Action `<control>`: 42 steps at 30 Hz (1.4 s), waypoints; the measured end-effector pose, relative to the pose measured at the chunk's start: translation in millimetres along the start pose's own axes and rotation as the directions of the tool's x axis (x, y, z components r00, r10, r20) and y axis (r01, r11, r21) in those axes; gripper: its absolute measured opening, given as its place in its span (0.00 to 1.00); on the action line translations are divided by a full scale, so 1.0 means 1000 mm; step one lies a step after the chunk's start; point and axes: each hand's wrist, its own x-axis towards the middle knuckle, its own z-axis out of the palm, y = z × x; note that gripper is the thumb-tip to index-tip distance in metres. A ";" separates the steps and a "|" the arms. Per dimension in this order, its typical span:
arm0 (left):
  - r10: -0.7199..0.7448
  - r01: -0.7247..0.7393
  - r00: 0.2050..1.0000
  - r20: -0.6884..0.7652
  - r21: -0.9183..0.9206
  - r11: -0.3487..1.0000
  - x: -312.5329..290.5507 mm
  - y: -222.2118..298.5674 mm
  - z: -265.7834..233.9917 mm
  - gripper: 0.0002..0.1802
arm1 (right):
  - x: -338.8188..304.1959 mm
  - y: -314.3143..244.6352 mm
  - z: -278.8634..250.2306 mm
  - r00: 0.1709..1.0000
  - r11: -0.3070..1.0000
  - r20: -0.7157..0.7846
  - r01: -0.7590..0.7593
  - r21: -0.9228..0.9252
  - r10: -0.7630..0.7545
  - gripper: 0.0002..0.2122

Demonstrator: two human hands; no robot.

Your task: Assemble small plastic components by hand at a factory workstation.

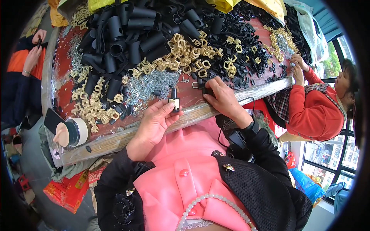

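Just above the table's near edge, my left hand point(154, 119) pinches a small black plastic fitting point(174, 101) between thumb and fingers. The fitting stands upright, with a narrow stem on top and a light cream piece at its middle. To its right, my right hand point(222, 99) reaches over the wooden edge with its fingers closed on a small black part point(205, 91) at the table top. The fingers hide much of that part. Between and beyond the hands lie a heap of silvery wire loops point(154, 86) and a heap of cream plastic rings point(169, 57).
Black tubes with straps point(135, 29) pile up at the back, small black parts point(246, 50) to the right. A round tub point(75, 133) stands at the left corner. The table has a raised wooden rim point(111, 144). Co-workers sit at right point(314, 104) and left point(23, 65).
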 end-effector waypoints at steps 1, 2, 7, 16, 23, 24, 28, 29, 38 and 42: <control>0.001 -0.001 1.000 0.000 0.003 1.000 -0.001 0.000 0.000 0.11 | 0.000 0.000 0.001 1.000 1.000 -0.003 0.002 -0.001 -0.002 0.10; 0.002 -0.002 1.000 -0.001 0.005 1.000 -0.001 0.000 0.000 0.10 | 0.000 0.001 0.002 1.000 0.999 0.004 0.003 0.037 -0.004 0.09; 0.003 -0.003 1.000 -0.003 0.015 1.000 -0.002 -0.001 0.000 0.10 | 0.001 -0.004 0.002 0.998 0.984 -0.024 0.068 0.165 -0.064 0.08; 0.015 -0.015 1.000 -0.006 0.040 0.999 -0.002 -0.003 0.006 0.13 | 0.003 -0.051 -0.008 0.961 0.692 0.230 -0.061 0.719 -0.155 0.08; -0.001 0.000 1.000 0.023 0.030 1.000 -0.004 -0.001 0.009 0.13 | 0.010 -0.069 -0.001 0.957 0.844 -0.113 0.288 0.453 -0.266 0.11; -0.010 0.009 1.000 0.022 0.019 1.000 -0.004 -0.002 0.008 0.13 | 0.009 -0.071 0.000 0.959 0.850 -0.152 0.284 0.443 -0.241 0.11; -0.034 0.033 0.996 0.078 0.012 0.999 -0.007 -0.001 0.012 0.12 | 0.005 -0.063 0.006 0.909 0.861 -0.246 0.404 0.310 -0.337 0.12; -0.050 0.048 0.991 0.127 0.022 0.999 -0.008 0.000 0.015 0.12 | 0.004 -0.062 0.006 0.905 0.859 -0.251 0.412 0.304 -0.344 0.12; -0.049 0.037 0.993 0.110 0.115 0.993 -0.010 0.004 0.012 0.12 | 0.018 -0.061 0.004 0.847 0.824 -0.261 0.520 0.225 -0.463 0.12; 0.078 -0.106 0.984 0.162 0.171 0.980 -0.008 0.007 -0.001 0.12 | 0.059 -0.057 0.001 0.842 0.866 -0.327 0.486 0.118 -0.429 0.11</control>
